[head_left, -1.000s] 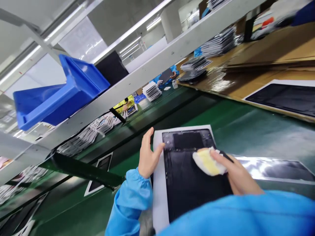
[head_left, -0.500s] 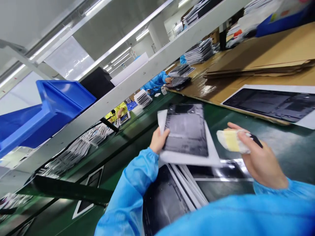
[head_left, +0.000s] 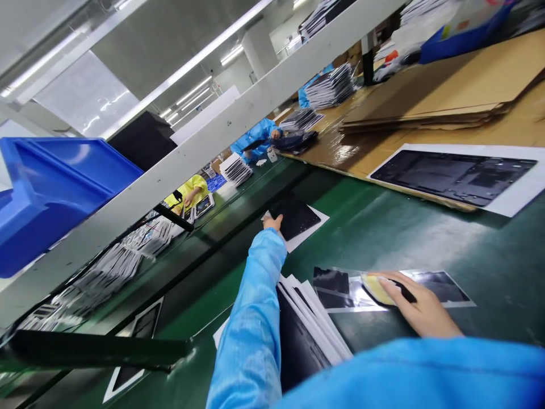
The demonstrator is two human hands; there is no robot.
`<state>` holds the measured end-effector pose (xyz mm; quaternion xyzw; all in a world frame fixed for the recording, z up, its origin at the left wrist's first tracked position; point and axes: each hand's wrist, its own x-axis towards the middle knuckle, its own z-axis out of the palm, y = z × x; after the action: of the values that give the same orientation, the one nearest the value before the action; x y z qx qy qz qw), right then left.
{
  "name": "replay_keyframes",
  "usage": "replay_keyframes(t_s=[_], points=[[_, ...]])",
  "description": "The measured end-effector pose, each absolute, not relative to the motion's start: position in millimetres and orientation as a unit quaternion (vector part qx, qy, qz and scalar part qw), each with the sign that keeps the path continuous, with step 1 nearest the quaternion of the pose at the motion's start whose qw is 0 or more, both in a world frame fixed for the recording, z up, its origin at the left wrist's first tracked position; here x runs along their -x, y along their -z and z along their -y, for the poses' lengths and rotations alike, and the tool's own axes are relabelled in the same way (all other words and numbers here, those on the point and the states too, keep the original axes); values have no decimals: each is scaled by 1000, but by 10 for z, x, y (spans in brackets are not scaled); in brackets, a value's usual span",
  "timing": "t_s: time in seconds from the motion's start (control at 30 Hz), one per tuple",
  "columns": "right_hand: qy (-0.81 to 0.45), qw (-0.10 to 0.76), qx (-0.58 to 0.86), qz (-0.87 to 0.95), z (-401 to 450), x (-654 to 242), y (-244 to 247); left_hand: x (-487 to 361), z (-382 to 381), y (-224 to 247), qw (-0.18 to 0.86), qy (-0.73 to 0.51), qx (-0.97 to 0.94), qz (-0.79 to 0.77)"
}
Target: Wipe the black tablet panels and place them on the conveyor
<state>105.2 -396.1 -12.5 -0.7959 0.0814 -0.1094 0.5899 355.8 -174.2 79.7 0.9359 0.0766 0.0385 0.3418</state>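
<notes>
My left hand (head_left: 273, 222) reaches out over the green belt, its thumb on the near left edge of a flat black panel (head_left: 298, 218) backed by a larger white sheet (head_left: 307, 234). My right hand (head_left: 430, 309) is closed around a yellow-and-white wiping pad (head_left: 378, 288) with a black part. The pad rests on a glossy strip of clear film with dark patches (head_left: 336, 288), which lies flat on the belt. Between my arms is a stack of white-backed black panels (head_left: 317, 326), partly hidden by my left sleeve.
Another black panel on white (head_left: 451, 173) lies at the right, by brown cardboard sheets (head_left: 434, 108). A white rail (head_left: 191, 153) crosses above the belt (head_left: 366, 227), with a blue bin (head_left: 63, 187) on it. Co-workers in blue (head_left: 255, 136) and yellow (head_left: 191, 190) sit farther along.
My left hand has carried the black panel forward and down onto the belt, away from the stack. My right hand has lowered the wiping pad onto the film strip.
</notes>
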Motion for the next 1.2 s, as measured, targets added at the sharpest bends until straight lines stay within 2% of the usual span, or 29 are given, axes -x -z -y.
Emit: replay_keyframes(t_s=[0.13,0.33,0.47,0.57,0.7,0.87,1.07,1.2], points=[[112,569,814,-43,3948,-1038,135,-3318,1739,-906,228,27,-973,19],[103,499,860,28,3862,-894,429,-2373,1927,-871,71,233,-932,267],[43,447,889,82,3805,-776,619,-1915,1974,-801,-26,291,-902,316],[-7,442,892,96,3752,-822,531,-1830,1988,-801,-68,303,-895,321],[-78,444,880,150,3627,-1046,229,-1851,2032,-883,-76,305,-888,335],[-85,441,872,195,3484,-1238,44,-1846,2128,-913,-61,277,-909,305],[-91,426,879,194,3500,-1172,61,-1792,2205,-871,-27,192,-946,258],[-64,423,895,125,3713,-1044,267,-1848,2092,-978,33,151,-962,226]])
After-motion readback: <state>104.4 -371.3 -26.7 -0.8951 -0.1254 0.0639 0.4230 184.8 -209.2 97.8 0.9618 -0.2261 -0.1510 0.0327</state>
